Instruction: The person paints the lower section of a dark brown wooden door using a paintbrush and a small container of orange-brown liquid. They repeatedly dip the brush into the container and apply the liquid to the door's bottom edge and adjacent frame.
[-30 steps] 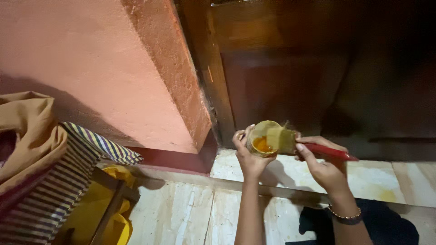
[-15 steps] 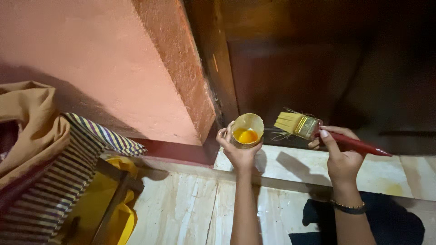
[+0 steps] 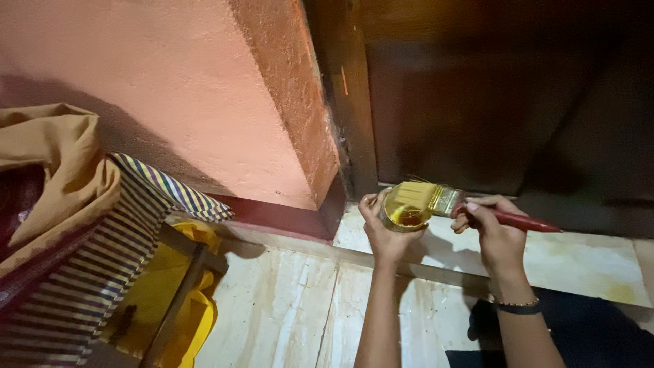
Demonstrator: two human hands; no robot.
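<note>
My left hand [image 3: 383,232] grips a small round tin [image 3: 402,215] holding yellow-orange liquid, held up in front of the bottom of a dark wooden door [image 3: 490,95]. In my right hand [image 3: 494,232] is a paintbrush [image 3: 446,202] with a red handle, a metal band and pale bristles. Its bristles rest across the tin's open rim. A dark bracelet circles my right wrist.
A salmon-pink wall [image 3: 157,95] with a dark red skirting stands to the left of the door frame [image 3: 344,102]. A pale marble step [image 3: 586,262] and floor [image 3: 286,307] lie below. At the left are an ochre cloth [image 3: 48,170], striped fabric [image 3: 88,259] and a yellow object [image 3: 160,300].
The brush, which had been lifted out and held to the right of the tin, has come back onto the tin's rim. Both hands sit slightly lower and further right in view.
</note>
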